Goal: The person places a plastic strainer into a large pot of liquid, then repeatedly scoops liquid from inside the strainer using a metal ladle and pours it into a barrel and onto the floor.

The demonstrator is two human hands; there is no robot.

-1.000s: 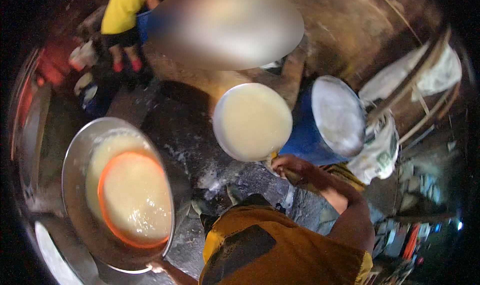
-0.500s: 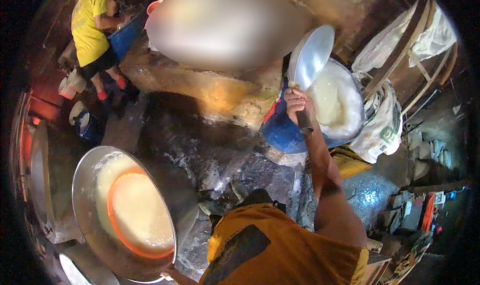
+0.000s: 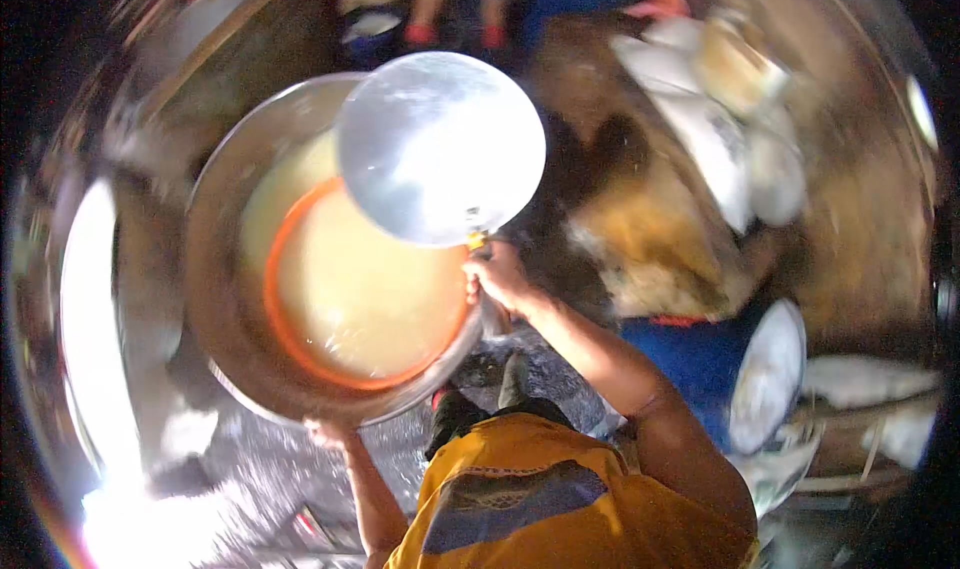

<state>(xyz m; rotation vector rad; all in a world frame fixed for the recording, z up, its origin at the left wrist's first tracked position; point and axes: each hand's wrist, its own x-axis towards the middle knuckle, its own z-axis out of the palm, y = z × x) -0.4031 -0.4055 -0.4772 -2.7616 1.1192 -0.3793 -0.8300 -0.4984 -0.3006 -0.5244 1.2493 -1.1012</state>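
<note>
My right hand [image 3: 497, 277] is wrapped round the handle of a large metal scoop [image 3: 440, 149], whose shiny bowl looks emptied. The scoop hangs over the upper right part of a wide metal basin [image 3: 222, 299]. Pale liquid [image 3: 370, 279] fills an orange-rimmed round container [image 3: 285, 344] inside the basin, with more liquid around it. At the basin's near edge, my left hand [image 3: 330, 433] has its fingers on the rim.
A blue barrel [image 3: 685, 364] with a whitish top stands at the right. Pale sacks [image 3: 700, 134] lie on a brown ledge [image 3: 650, 239]. A person's legs [image 3: 425, 14] and a small bucket [image 3: 372, 27] show at the top.
The scoop was full, then tipped at the blue barrel, and is now over the basin. My view has turned left. My left hand has stayed on the rim.
</note>
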